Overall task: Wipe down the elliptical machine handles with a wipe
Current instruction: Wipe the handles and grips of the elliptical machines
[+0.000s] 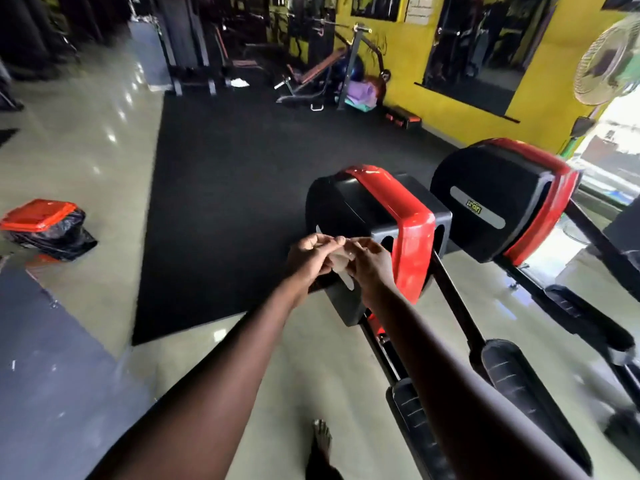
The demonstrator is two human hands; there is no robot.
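Observation:
Both my hands meet at mid-frame and hold a small pale wipe (341, 263) between them. My left hand (310, 256) pinches its left side and my right hand (370, 263) pinches its right side; a strip of the wipe hangs down below the fingers. Directly behind the hands stands the black and red housing of an elliptical machine (398, 209), with its pedals (519, 382) at the lower right. No handles of the machine are in view.
A second black and red elliptical (512, 199) stands to the right. A black floor mat (225, 188) spreads behind, with weight benches (311, 74) and a yellow wall beyond. A red-lidded bin with a black bag (48, 226) sits at the left. My bare foot (322, 441) is below.

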